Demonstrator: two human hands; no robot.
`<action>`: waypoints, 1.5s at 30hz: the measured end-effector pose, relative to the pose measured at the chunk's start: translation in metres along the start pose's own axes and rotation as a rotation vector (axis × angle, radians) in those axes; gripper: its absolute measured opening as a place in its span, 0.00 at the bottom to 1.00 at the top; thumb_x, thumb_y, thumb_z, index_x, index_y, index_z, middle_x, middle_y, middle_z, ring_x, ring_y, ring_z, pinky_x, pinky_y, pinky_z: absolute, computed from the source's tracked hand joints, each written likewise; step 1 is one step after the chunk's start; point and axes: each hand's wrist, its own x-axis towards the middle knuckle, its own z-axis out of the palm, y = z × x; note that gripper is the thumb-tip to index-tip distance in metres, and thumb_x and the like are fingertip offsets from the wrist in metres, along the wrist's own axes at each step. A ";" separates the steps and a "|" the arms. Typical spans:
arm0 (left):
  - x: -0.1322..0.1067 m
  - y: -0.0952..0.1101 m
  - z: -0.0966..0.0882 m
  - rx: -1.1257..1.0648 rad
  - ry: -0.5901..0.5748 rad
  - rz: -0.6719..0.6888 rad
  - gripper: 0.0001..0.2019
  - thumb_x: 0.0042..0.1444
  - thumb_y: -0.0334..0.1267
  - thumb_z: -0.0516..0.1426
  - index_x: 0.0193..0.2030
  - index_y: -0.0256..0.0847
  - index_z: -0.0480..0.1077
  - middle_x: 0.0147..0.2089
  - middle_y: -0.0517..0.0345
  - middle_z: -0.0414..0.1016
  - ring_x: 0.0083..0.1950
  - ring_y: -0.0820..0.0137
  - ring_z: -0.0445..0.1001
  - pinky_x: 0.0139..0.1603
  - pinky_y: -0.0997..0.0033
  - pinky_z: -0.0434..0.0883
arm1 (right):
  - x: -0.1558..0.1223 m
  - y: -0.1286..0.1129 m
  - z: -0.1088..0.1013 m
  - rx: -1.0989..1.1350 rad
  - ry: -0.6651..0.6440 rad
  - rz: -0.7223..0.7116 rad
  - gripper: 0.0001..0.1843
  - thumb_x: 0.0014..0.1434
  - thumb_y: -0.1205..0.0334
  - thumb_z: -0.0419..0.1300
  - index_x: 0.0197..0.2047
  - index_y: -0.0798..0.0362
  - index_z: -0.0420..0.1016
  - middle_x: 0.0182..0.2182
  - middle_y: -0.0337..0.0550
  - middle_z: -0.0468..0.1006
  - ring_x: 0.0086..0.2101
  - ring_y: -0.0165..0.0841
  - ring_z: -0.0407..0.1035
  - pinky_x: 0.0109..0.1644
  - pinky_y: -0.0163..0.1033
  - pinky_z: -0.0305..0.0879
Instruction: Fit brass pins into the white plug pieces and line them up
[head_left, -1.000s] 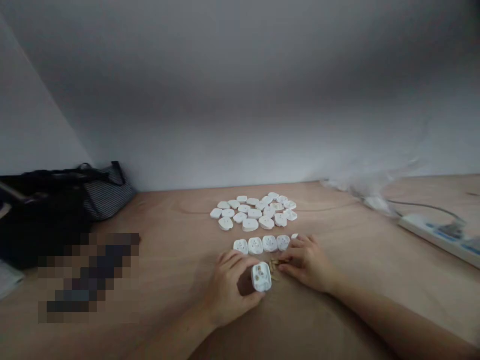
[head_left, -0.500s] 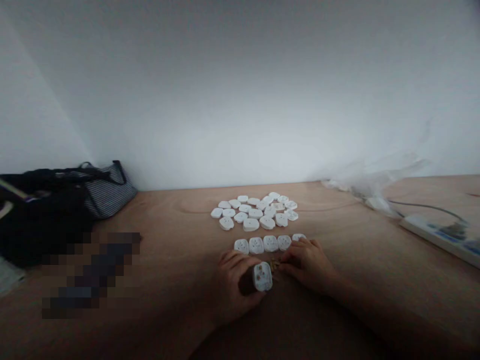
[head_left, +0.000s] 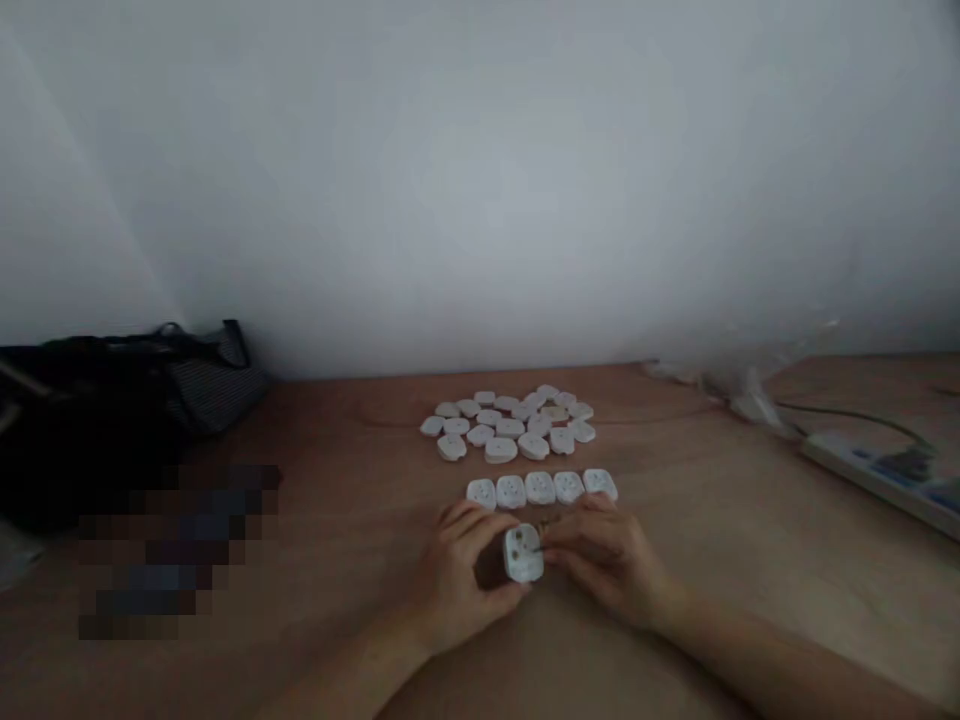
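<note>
My left hand holds a white plastic plug housing between thumb and fingers, its inner side facing up, with brass-coloured spots inside. My right hand is closed in a pinch at the housing's right edge. From its fingertips a small thin piece, too blurred to name exactly, reaches over the housing. Small brass-coloured parts lie on the table just behind, partly hidden by the right fingers. Farther back, a row of several white housings lies with the inner sides up.
Behind the row, many more white housings lie in a loose cluster on the wooden table. A power strip with a cable and a clear plastic bag are at the right. A dark bag and a pixelated object lie left.
My right hand has moved from the brass-coloured parts leftward and nearer, to the edge of the held housing. My left hand stays almost in place. The picture's brightness has shifted.
</note>
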 end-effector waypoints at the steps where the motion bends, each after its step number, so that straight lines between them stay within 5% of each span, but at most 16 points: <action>1: 0.000 0.000 0.000 0.003 0.004 -0.001 0.18 0.42 0.38 0.64 0.43 0.43 0.71 0.40 0.55 0.75 0.43 0.61 0.70 0.47 0.60 0.65 | 0.000 0.000 0.001 -0.007 -0.009 -0.029 0.06 0.59 0.62 0.56 0.35 0.48 0.74 0.30 0.40 0.79 0.32 0.35 0.69 0.38 0.43 0.60; 15: 0.001 0.000 -0.001 0.016 -0.006 0.005 0.19 0.44 0.46 0.64 0.43 0.43 0.71 0.39 0.55 0.76 0.41 0.61 0.71 0.46 0.60 0.63 | -0.001 0.005 0.003 -0.084 -0.004 -0.224 0.09 0.59 0.63 0.57 0.39 0.44 0.77 0.36 0.38 0.81 0.36 0.34 0.69 0.39 0.43 0.61; 23: 0.001 -0.001 -0.002 -0.007 -0.008 0.004 0.20 0.46 0.48 0.63 0.45 0.43 0.70 0.42 0.53 0.76 0.43 0.60 0.71 0.46 0.60 0.62 | 0.003 -0.004 -0.004 -0.175 -0.114 -0.206 0.16 0.57 0.57 0.59 0.50 0.42 0.70 0.51 0.41 0.71 0.47 0.40 0.63 0.47 0.48 0.58; 28: 0.001 -0.001 -0.002 -0.018 0.014 -0.017 0.18 0.46 0.46 0.63 0.44 0.43 0.71 0.42 0.53 0.76 0.43 0.60 0.71 0.46 0.60 0.63 | 0.001 0.001 -0.003 -0.177 -0.090 -0.163 0.19 0.54 0.54 0.61 0.50 0.44 0.69 0.48 0.43 0.72 0.46 0.40 0.63 0.49 0.48 0.55; 33: 0.001 0.000 -0.003 -0.045 0.031 0.009 0.21 0.44 0.47 0.64 0.45 0.42 0.70 0.42 0.53 0.76 0.43 0.60 0.71 0.46 0.60 0.64 | 0.002 0.003 -0.001 -0.185 -0.120 -0.033 0.32 0.48 0.49 0.65 0.55 0.47 0.64 0.47 0.46 0.73 0.46 0.42 0.63 0.51 0.50 0.51; 45: -0.001 -0.003 0.001 -0.014 -0.005 0.047 0.25 0.44 0.40 0.63 0.52 0.41 0.68 0.44 0.51 0.75 0.45 0.60 0.71 0.49 0.58 0.66 | 0.004 0.001 0.005 -0.180 -0.133 -0.008 0.24 0.53 0.48 0.62 0.52 0.44 0.68 0.42 0.41 0.77 0.44 0.39 0.66 0.55 0.51 0.44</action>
